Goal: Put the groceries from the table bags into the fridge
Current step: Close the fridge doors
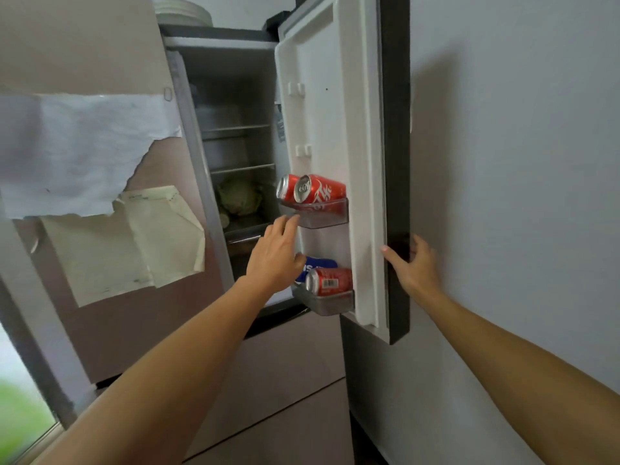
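Note:
The fridge door stands open to the right. Two red cans lie on their sides in its upper door shelf. In the lower door shelf lie a red can and a blue can. My left hand reaches toward the door shelves with straight fingers; its fingertips are at the upper shelf's front edge, and it holds nothing. My right hand grips the dark outer edge of the door. Inside the fridge a green cabbage sits on a shelf.
Torn papers hang on the panel left of the fridge. Stacked plates sit on top of the fridge. A plain wall stands right behind the open door. Lower drawers are shut. A window is at lower left.

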Tool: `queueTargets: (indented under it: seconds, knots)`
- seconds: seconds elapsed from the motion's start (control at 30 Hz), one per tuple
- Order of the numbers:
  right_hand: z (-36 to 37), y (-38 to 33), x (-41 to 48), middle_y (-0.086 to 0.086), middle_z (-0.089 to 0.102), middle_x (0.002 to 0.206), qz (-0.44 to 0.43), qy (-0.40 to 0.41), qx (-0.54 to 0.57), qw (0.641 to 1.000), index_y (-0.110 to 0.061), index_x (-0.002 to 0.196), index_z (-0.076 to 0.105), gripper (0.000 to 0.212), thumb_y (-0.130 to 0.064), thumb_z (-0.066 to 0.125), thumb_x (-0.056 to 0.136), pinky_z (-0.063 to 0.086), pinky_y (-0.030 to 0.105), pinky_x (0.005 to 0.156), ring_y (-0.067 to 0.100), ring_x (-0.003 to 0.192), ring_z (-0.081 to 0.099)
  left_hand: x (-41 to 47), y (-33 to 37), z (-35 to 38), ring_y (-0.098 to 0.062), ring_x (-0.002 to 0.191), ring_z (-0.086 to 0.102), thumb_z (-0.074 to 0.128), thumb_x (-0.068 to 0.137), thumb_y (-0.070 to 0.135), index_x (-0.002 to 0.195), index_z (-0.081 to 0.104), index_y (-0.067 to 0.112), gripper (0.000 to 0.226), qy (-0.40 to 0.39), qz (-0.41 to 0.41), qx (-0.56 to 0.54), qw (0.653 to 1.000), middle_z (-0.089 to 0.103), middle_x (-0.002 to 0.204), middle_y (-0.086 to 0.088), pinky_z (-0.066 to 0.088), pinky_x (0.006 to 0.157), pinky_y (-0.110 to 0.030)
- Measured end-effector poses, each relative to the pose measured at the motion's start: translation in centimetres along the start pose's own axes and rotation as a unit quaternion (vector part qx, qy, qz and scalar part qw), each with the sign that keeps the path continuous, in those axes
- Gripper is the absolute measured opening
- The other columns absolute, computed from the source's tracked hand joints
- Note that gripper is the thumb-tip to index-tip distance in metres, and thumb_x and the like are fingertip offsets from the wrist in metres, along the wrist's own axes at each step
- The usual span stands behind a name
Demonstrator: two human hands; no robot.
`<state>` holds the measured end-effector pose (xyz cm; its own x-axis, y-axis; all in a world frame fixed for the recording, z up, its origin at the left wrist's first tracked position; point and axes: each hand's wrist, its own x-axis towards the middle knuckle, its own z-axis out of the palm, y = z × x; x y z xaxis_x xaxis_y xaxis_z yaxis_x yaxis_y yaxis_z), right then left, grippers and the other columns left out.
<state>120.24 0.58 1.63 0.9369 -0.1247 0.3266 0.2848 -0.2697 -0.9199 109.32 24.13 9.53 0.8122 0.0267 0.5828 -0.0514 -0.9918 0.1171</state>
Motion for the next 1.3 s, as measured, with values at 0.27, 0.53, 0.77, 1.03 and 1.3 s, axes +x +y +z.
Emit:
queueTargets:
  seconds: [0.27,0.53,0.77,1.03,1.3]
  knots:
    - [3.8,-3.2,-5.7,-0.001,0.060,0.113,-0.015,0.004,-0.005,1.000,-0.019,0.125,0.051,0.052,-0.050,0.065,0.086,0.052,0.041,0.088,0.019,0.100,0.060,-5.4,-5.6,-2.0,-0.026,0.139,0.030,0.060,0.092,0.034,0.149,0.024,0.019,0.070,-0.023,-0.035,0.003,0.999,0.024,0.155,-0.007,0.036,0.109,-0.043]
    - [9.3,-4.9,-8.7,-0.007,0.060,0.112,-0.130,-0.084,-0.107,0.982,-0.025,0.125,0.051,0.044,-0.047,0.061,0.089,0.054,0.037,0.084,0.013,0.097,0.059,-6.8,-9.8,-2.3,-0.025,0.126,0.044,0.057,0.093,0.033,0.142,0.035,0.015,0.056,0.039,-0.066,0.008,0.997,0.040,0.142,-0.008,0.045,0.102,-0.041]
    - [13.8,-5.0,-7.1,-0.005,0.048,0.129,-0.285,-0.150,-0.187,0.928,-0.027,0.135,0.045,0.043,-0.048,0.044,0.097,0.042,0.027,0.084,0.012,0.115,0.048,-5.4,-11.7,-1.4,-0.023,0.121,0.045,0.043,0.099,0.039,0.140,0.039,0.013,0.049,0.119,-0.051,0.014,0.991,0.045,0.135,-0.008,0.041,0.097,-0.035]
    - [20.5,-3.4,-0.9,0.013,0.011,0.160,-0.437,-0.152,-0.309,0.831,-0.027,0.152,0.020,0.066,-0.042,0.051,0.096,0.025,0.050,0.113,0.033,0.147,0.013,-2.0,-14.2,2.0,-0.030,0.142,0.026,0.032,0.097,0.052,0.152,0.012,0.020,0.067,0.172,-0.090,0.085,0.977,0.023,0.156,-0.015,0.031,0.110,-0.044]
    - [27.1,0.5,3.1,0.023,0.013,0.157,-0.557,-0.065,-0.300,0.772,-0.021,0.151,0.028,0.079,-0.045,0.062,0.084,0.029,0.055,0.112,0.040,0.145,0.015,0.0,-18.7,6.7,-0.036,0.144,0.019,0.036,0.098,0.042,0.153,0.014,0.020,0.063,0.123,-0.125,0.255,0.951,0.015,0.158,-0.019,0.022,0.113,-0.052]
